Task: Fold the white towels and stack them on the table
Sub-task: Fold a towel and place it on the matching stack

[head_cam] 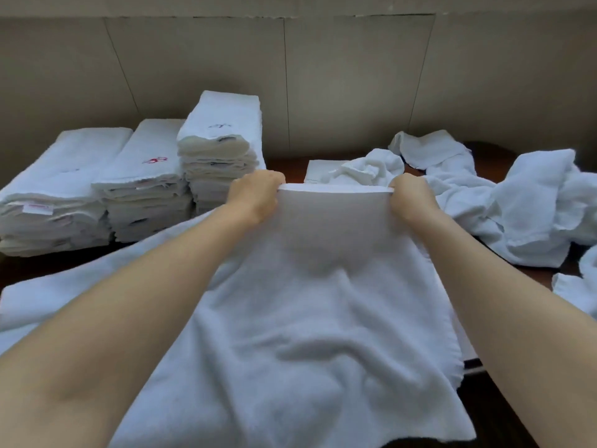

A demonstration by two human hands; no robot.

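Folded stacks [129,189] left, seemingly unfolded towels [523,205] right, on table [491,163].

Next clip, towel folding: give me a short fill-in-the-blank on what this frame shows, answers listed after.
1. Both the left hand and the right hand grip the far edge of one white ____.
2. The folded stacks stand on the person's ____ side.
3. The number of folded stacks is ____.
4. The unfolded towels lie in a heap on the person's ____ side.

Missing words: towel; left; three; right
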